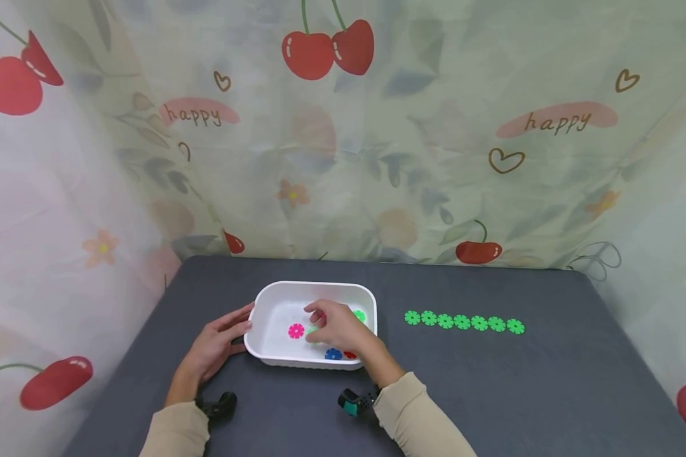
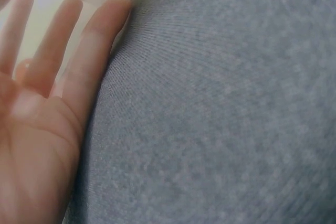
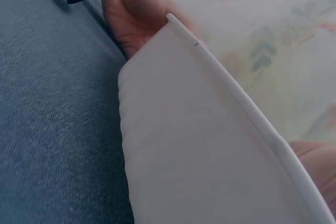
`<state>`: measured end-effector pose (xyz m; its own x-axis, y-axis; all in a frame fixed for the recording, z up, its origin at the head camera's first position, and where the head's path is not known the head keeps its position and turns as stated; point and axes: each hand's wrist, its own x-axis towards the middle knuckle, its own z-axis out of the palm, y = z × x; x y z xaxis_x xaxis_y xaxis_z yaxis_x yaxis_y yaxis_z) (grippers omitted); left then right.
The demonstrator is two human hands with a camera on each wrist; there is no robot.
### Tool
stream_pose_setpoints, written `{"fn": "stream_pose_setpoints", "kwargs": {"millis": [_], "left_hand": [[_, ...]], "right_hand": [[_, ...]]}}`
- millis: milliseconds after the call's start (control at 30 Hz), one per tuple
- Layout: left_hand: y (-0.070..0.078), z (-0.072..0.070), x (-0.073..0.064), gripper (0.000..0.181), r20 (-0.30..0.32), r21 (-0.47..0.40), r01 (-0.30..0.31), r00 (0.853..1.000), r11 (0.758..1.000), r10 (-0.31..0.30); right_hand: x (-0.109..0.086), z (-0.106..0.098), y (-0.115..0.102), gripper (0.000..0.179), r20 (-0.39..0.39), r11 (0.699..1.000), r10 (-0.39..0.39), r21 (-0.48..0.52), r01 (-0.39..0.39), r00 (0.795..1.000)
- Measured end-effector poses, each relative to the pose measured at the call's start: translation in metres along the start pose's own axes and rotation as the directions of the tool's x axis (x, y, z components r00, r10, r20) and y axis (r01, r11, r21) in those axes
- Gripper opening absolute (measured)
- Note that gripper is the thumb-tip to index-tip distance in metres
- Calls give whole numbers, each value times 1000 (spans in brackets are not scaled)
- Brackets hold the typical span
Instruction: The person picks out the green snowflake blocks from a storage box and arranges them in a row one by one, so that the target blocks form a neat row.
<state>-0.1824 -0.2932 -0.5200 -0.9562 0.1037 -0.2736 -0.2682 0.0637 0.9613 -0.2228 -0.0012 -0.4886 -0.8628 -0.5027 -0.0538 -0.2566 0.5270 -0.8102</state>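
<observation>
A white plastic tub (image 1: 274, 352) with loose flower-shaped discs in it stands on the dark table. My left hand (image 1: 214, 346) is at the tub's left end, and in the left wrist view its nearly straight fingers (image 2: 58, 45) touch the tub's outer wall. Inside the tub is my right hand (image 1: 337, 327), thumb and index finger apart, close to a partly hidden green disc. To its left lies a pink disc (image 1: 296, 331). A blue disc (image 1: 333, 354) and a red disc (image 1: 350, 355) lie along the near wall, and a green disc (image 1: 359, 315) at the right.
Right of the tub, several green flower-shaped discs (image 1: 462, 322) lie in a row on the dark tabletop (image 1: 491, 393). A printed curtain (image 1: 377, 190) hangs behind and at both sides. A thin cable (image 1: 603, 257) loops by the far right corner.
</observation>
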Motion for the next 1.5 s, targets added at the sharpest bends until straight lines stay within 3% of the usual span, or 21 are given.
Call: {"fn": "stream_pose_setpoints", "kwargs": {"millis": [567, 800, 1100, 1267, 1367, 1500], "left_hand": [[-2, -1, 0, 68, 1, 12, -2, 1000, 1000, 2], [-1, 1, -1, 67, -1, 14, -2, 1000, 1000, 2], [-3, -1, 1, 67, 6, 8, -8, 1000, 1000, 8], [-3, -1, 2, 68, 3, 0, -4, 1000, 1000, 4], [-3, 0, 3, 68, -5, -2, -3, 1000, 1000, 3], [-3, 1, 2, 68, 0, 0, -5, 1000, 1000, 5]], "right_hand": [[3, 5, 6, 33, 29, 987, 65, -150, -60, 997], [1, 6, 4, 21, 24, 970, 22, -242, -15, 999], [-1, 5, 3, 16, -26, 971, -14, -238, 7, 1000], [-2, 5, 1, 12, -56, 984, -41, -177, 31, 998], [-2, 2, 1, 10, -76, 995, -64, -76, 58, 995], [-2, -3, 2, 20, -150, 993, -66, 90, 80, 986]]}}
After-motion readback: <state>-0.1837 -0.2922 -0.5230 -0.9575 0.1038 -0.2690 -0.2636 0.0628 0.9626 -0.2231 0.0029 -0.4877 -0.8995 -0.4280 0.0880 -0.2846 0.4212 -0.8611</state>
